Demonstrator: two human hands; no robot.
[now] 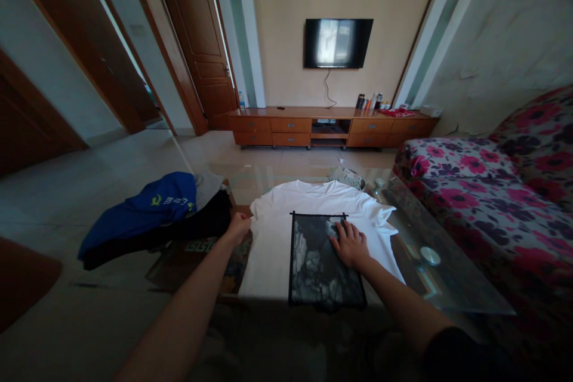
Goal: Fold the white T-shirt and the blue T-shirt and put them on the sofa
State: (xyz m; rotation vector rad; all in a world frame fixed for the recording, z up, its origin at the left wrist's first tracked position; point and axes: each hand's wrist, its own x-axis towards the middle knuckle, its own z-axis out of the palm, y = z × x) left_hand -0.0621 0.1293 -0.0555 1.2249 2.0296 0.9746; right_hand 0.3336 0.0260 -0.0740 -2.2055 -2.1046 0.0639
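Note:
A white T-shirt (268, 245) lies spread over the glass table, its neckline at the far side. On its front is a dark rectangular print (313, 262) with a black border and grey rock-like shapes. My left hand (239, 228) is closed at the shirt's left edge, just below the sleeve, with the fingers pinching the cloth there. My right hand (351, 243) rests flat on the upper right of the print, fingers spread. The shirt's right sleeve (378, 215) lies in folds beyond that hand.
Left of the shirt, a blue garment (161, 197) lies over black cloth (201, 221) at the table's side. The glass table (465, 280) extends right toward a floral sofa (470, 191). Across the room stands a low wooden cabinet (290, 125) below a wall television (338, 43).

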